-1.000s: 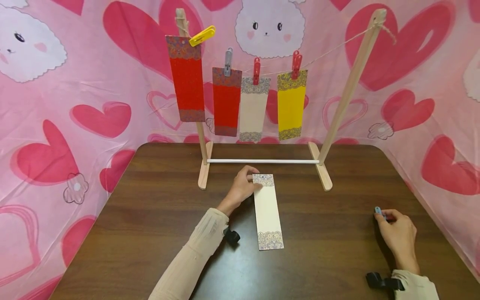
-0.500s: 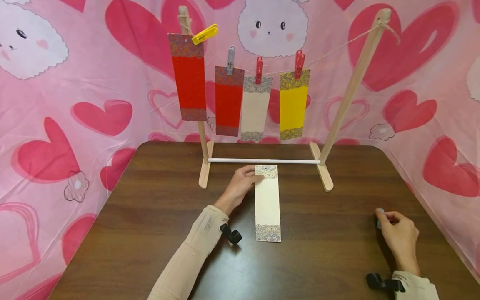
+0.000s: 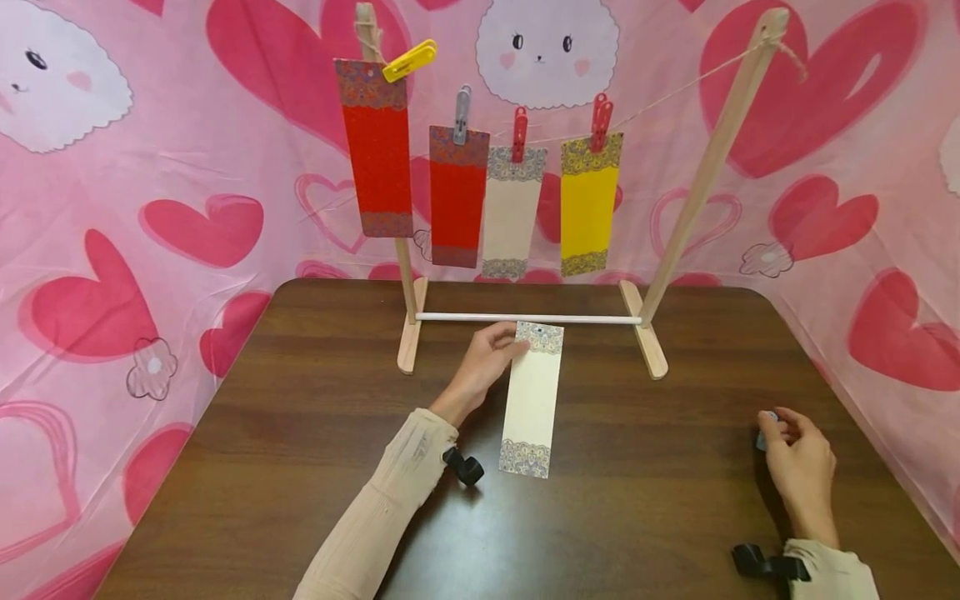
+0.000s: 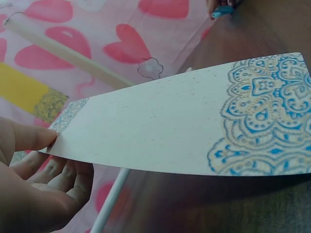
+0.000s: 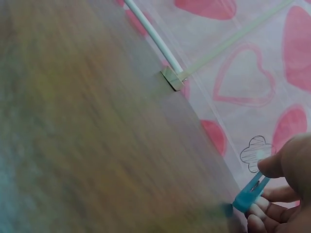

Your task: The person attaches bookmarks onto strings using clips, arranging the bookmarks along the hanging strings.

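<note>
A cream bookmark with patterned ends is pinched near its top by my left hand, thumb on the front face and fingers behind. In the left wrist view the bookmark is raised off the table and tilted. At the right of the table, my right hand pinches a blue clothespin by its handle end. The right wrist view shows this clothespin between thumb and fingers, its tip close to the tabletop.
A wooden stand with a white crossbar holds a string. Two red cards, a cream card and a yellow card hang there from clothespins. The right post leans outward. Behind is a pink heart-print cloth.
My left hand has lifted the bookmark, moving it slightly toward the stand; its lower end has swung left. My right hand has stayed near its spot with the clothespin, turning it slightly.
</note>
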Action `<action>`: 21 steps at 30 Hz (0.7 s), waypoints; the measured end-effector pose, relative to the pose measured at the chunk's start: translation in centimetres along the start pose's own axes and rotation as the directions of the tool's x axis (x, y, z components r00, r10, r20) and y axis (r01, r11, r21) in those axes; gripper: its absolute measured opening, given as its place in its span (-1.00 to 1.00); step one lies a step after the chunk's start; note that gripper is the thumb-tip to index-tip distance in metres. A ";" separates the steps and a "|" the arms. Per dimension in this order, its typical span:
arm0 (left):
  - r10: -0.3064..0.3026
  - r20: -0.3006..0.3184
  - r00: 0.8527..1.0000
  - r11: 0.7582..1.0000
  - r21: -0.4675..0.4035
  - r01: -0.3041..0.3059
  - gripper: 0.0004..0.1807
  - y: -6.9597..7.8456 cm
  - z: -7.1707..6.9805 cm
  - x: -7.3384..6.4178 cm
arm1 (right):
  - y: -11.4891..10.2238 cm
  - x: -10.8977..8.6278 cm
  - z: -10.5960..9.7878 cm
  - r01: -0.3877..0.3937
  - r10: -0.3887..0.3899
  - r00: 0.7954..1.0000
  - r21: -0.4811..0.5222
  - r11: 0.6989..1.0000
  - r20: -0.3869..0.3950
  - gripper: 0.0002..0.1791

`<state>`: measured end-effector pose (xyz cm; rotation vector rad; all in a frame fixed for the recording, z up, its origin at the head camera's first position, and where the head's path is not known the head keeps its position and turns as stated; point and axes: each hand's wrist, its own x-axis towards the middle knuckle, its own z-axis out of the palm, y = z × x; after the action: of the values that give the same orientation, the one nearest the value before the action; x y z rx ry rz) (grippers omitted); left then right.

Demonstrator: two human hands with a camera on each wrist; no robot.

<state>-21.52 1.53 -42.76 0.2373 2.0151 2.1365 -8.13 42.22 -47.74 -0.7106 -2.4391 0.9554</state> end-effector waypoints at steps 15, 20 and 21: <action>0.055 0.032 0.998 0.997 0.045 -0.057 -0.75 1.2 0.2 -0.4 | -0.7 -0.6 0.1 0.055 -0.048 0.997 0.125 0.991 -0.059 -0.61; 0.087 0.044 0.995 0.993 0.072 -0.090 -0.71 1.5 0.1 -0.5 | -0.8 -0.6 0.3 0.107 -0.095 0.992 0.159 0.981 -0.086 -0.62; 0.100 0.047 0.994 0.991 0.085 -0.104 -0.70 1.6 0.1 -0.6 | -0.9 -0.5 0.3 0.120 -0.106 0.990 0.167 0.979 -0.092 -0.62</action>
<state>-21.00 1.41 -41.15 0.4038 2.1177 2.0851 -8.12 41.21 -47.39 -0.5350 -2.2657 1.0545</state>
